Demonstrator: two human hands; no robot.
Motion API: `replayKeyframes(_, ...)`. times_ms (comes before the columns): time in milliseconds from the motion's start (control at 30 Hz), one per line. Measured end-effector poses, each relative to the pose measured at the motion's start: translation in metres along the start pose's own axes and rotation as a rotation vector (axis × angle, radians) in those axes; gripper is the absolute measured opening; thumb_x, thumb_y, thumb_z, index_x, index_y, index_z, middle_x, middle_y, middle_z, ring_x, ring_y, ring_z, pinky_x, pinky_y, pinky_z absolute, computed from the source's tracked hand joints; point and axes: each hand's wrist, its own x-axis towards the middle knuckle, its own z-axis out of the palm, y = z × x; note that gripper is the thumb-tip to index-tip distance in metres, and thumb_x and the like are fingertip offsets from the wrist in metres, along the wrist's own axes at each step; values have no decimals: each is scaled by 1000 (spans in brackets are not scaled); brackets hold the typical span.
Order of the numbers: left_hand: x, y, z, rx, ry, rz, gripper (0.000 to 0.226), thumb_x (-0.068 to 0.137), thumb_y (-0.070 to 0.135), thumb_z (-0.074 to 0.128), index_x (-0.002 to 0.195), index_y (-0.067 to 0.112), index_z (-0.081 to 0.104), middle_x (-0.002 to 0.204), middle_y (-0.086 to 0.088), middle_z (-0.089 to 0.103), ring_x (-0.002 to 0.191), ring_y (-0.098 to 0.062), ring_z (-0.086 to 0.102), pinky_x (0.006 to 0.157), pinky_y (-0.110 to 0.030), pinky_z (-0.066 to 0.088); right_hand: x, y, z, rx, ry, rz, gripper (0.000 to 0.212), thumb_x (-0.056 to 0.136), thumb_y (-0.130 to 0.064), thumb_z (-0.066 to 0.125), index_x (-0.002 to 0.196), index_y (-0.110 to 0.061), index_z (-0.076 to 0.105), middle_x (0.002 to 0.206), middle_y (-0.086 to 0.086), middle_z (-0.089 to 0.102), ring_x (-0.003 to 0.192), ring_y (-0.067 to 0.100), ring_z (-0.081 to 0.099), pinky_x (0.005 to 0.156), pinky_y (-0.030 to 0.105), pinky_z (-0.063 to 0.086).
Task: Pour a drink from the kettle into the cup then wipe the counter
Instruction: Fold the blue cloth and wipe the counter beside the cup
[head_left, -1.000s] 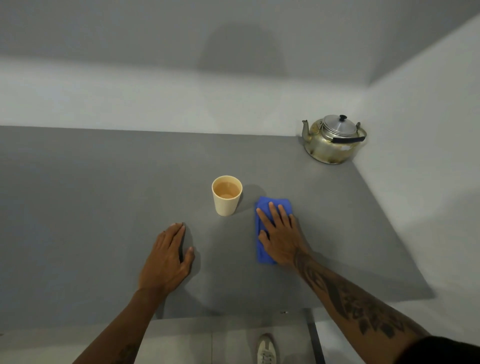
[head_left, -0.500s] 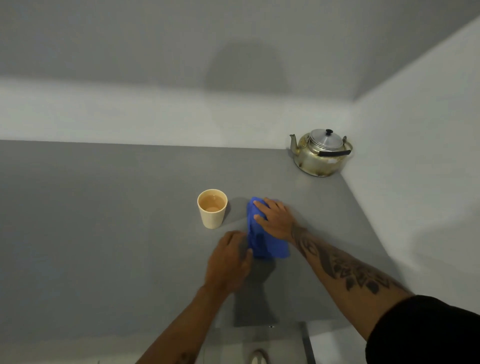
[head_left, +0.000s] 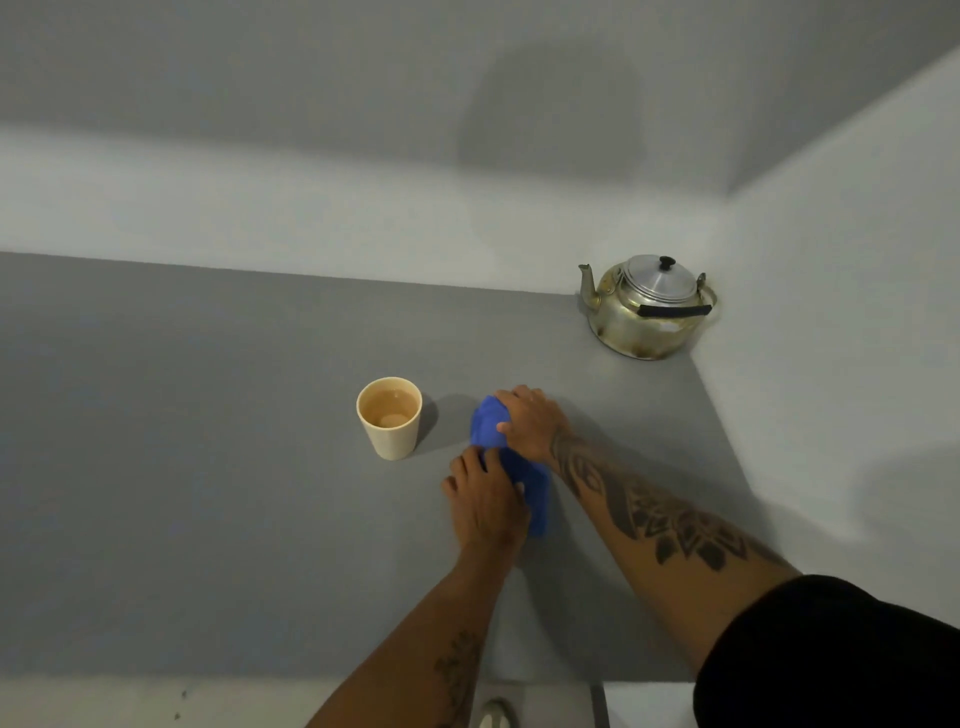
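Observation:
A blue cloth (head_left: 537, 493) lies bunched on the grey counter (head_left: 208, 467), just right of a cream cup (head_left: 389, 418) that holds a light brown drink. My right hand (head_left: 530, 421) grips the far end of the cloth with its fingers curled over it. My left hand (head_left: 485, 501) grips the near end from the left. The cup stands upright, a short gap left of both hands. A metal kettle (head_left: 647, 306) with a black handle and a lid sits in the far right corner of the counter, away from the hands.
White walls border the counter at the back and on the right, meeting behind the kettle. The counter's front edge runs along the bottom, with a shoe (head_left: 496, 714) on the floor below it.
My left hand has come across from the counter at the left onto the near end of the cloth. My right hand went from flat on the cloth to gripping it, and the cloth bunched up.

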Motion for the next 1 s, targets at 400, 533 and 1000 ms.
replayKeyframes(400, -12, -8, -5, -103, 9, -124, 79, 81, 53, 57, 142, 14, 27, 145, -10, 36, 131, -29, 35, 108, -41, 28, -1, -3, -30, 127, -55, -43, 37, 85, -21, 62, 120, -8, 60, 127, 19, 59, 117, 36, 55, 98, 40, 45)
replayKeyframes(533, -13, -17, -14, -134, -16, -126, 97, 73, 62, 61, 146, 14, 19, 147, -10, 34, 134, -29, 32, 111, -44, 27, -18, -15, -63, 115, -86, -94, 9, 81, -22, 66, 87, -17, 61, 98, 10, 64, 95, 30, 58, 80, 36, 45)
replayKeyframes(1000, -31, -71, -101, -675, -96, -63, 37, 77, 31, 72, 105, 10, 61, 101, -8, 68, 92, -26, 63, 81, -41, 52, -102, -114, -137, 83, 66, -248, 16, 76, -11, 72, 84, 2, 66, 85, 18, 67, 78, 21, 55, 73, 39, 48)
